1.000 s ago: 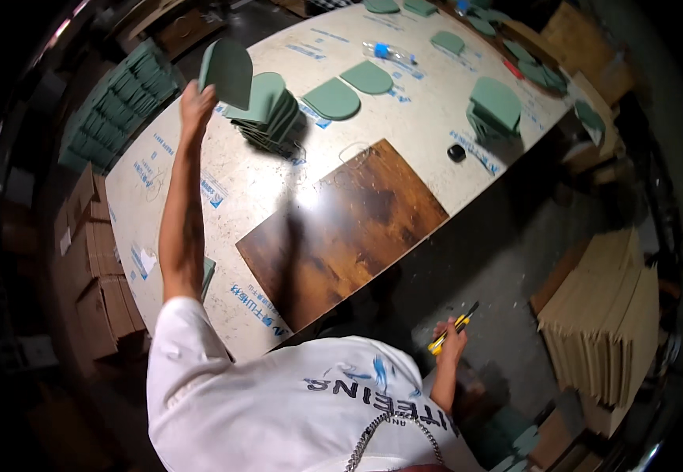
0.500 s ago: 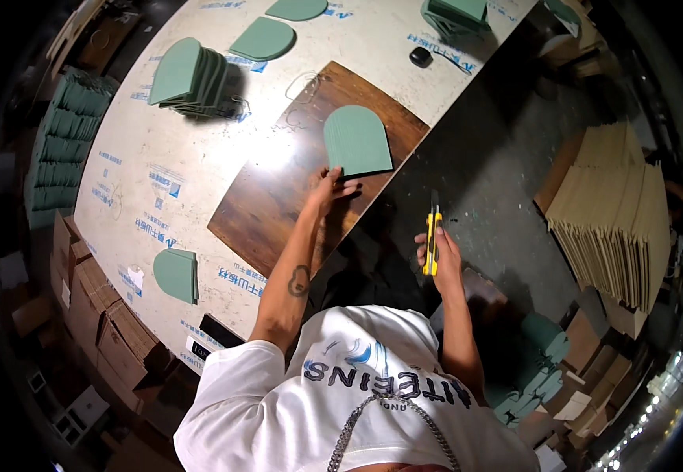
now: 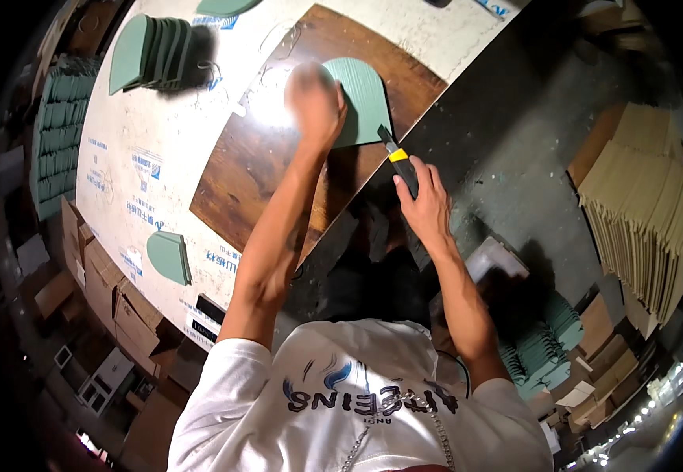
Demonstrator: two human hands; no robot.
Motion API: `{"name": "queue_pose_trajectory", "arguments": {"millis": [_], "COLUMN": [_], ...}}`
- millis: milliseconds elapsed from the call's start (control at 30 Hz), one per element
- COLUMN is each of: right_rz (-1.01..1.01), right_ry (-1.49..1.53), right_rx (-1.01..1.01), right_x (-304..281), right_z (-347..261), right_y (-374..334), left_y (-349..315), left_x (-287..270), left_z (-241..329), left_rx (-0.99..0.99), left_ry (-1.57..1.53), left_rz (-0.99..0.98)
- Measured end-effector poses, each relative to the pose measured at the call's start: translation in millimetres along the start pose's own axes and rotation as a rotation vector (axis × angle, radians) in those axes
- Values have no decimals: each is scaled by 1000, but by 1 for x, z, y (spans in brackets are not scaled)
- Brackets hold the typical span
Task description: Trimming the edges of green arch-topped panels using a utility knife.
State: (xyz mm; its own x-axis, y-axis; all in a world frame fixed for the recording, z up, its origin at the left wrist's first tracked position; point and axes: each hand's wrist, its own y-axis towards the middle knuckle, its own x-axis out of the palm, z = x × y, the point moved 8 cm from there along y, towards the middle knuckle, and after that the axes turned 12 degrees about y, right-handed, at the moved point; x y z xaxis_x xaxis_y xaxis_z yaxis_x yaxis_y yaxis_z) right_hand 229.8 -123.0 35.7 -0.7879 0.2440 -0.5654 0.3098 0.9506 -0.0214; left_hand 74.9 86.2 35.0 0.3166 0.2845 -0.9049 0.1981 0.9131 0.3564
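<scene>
Brown board (image 3: 239, 177), upper centre, carries a green panel (image 3: 363, 102): looks light, stiff, best held by its left edge. Left hand (image 3: 315, 108) is blurred there, can't tell grip; right hand (image 3: 426, 201), right of centre, wraps a knife (image 3: 397, 155), tip by panel's lower-right corner.

One knife (image 3: 399, 156), one board (image 3: 255, 169), one green panel (image 3: 363, 98) on it, two green stacks (image 3: 129, 59) on the table (image 3: 192, 134)

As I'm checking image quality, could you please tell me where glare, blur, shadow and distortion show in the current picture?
In the head view: the left hand is blurred, while the right hand and knife look sharper; glare washes over the board and table beside the left hand; dark shadow lies right of the stack; the table's left edge bows.
</scene>
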Motion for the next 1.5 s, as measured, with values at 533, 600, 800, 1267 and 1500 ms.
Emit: {"name": "queue_pose_trajectory", "arguments": {"millis": [533, 600, 800, 1267, 1500], "right_rz": [172, 163, 90, -5, -31], "right_ry": [-203, -213, -267, -247, -269], "right_rx": [-140, -180, -249, -288, -315], "right_x": [0, 1, 1, 4, 6], "right_z": [13, 13, 10, 11, 11], "right_y": [-14, -14, -6, 24, 54], "left_y": [-17, -17, -16, -13, -13], "left_x": [39, 39, 41, 26, 25], "left_z": [-14, -13, -16, -4, -5], "left_rx": [-93, -70, -16, -2, 5], "left_ry": [25, 41, 114, 122, 143], "left_rz": [-170, -156, -131, -109, -64]}}
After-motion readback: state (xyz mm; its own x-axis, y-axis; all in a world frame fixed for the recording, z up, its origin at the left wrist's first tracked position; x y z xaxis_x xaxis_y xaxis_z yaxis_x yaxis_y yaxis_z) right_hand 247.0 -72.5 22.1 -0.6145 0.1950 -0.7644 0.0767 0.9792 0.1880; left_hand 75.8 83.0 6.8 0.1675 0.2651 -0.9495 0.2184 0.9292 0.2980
